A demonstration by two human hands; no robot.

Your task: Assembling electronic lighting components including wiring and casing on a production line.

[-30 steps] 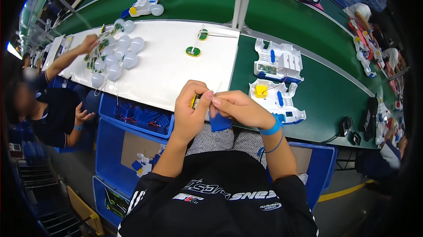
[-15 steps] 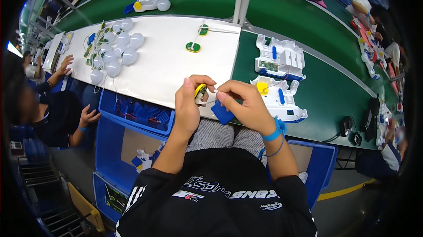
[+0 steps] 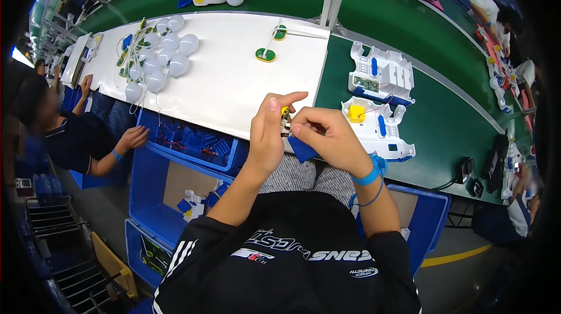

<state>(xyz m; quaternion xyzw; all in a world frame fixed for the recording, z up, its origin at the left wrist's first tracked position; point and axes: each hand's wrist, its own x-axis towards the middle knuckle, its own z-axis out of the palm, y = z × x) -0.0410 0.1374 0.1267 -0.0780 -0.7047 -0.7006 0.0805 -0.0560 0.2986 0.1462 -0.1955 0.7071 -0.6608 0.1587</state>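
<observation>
My left hand (image 3: 270,134) is closed round a small circuit board with a yellow edge (image 3: 285,112), held nearly edge-on between thumb and fingers. Its index finger stretches out above the board. Close against it, my right hand (image 3: 330,139) has thumb and index finger pinched together; what lies between these tips is hidden. A flat blue plastic part (image 3: 302,148) sticks out from under the curled fingers of my right hand, over the table's near edge. A blue band (image 3: 367,177) circles my right wrist.
Left on the white tabletop (image 3: 228,86) lies a cluster of white bulbs (image 3: 169,51) with wires. Two green boards (image 3: 266,54) lie farther back. White plastic housings (image 3: 383,74) stand at right. Below the edge is a blue bin (image 3: 181,156) of blue parts. A co-worker (image 3: 70,130) sits at left.
My right fingertips have come in against the board, and the white connector seen between my hands is now hidden. My left index finger is straighter. The co-worker's hands have shifted; the whole view moved slightly.
</observation>
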